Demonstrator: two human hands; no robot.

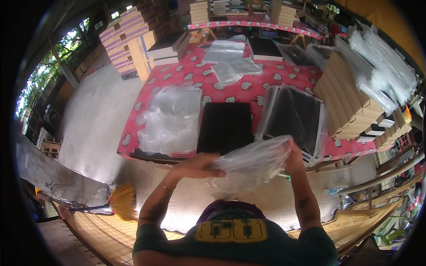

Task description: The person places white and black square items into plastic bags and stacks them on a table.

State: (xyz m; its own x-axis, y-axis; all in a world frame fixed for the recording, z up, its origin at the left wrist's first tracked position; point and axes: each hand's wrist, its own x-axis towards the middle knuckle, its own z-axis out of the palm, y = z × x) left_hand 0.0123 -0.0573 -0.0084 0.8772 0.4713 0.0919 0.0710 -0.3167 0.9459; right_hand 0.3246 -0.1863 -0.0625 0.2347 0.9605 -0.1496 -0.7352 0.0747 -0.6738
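Observation:
My left hand (200, 165) and my right hand (294, 156) hold up a clear plastic bag (253, 164) between them, above the near edge of the table. The left hand grips the bag's left end, the right hand its right end. Just beyond the bag a flat black book (225, 126) lies on the pink patterned tablecloth (248, 88). To its right rests a leaning stack of black books in clear wrap (295, 117).
A heap of clear plastic bags (171, 119) lies left of the black book; more bags (233, 66) sit farther back. Brown cardboard boxes (350, 104) line the right side, with bagged bundles (381, 71) on top. Stacked boxes (126, 37) stand at the back left. A yellow broom (122, 201) lies on the floor.

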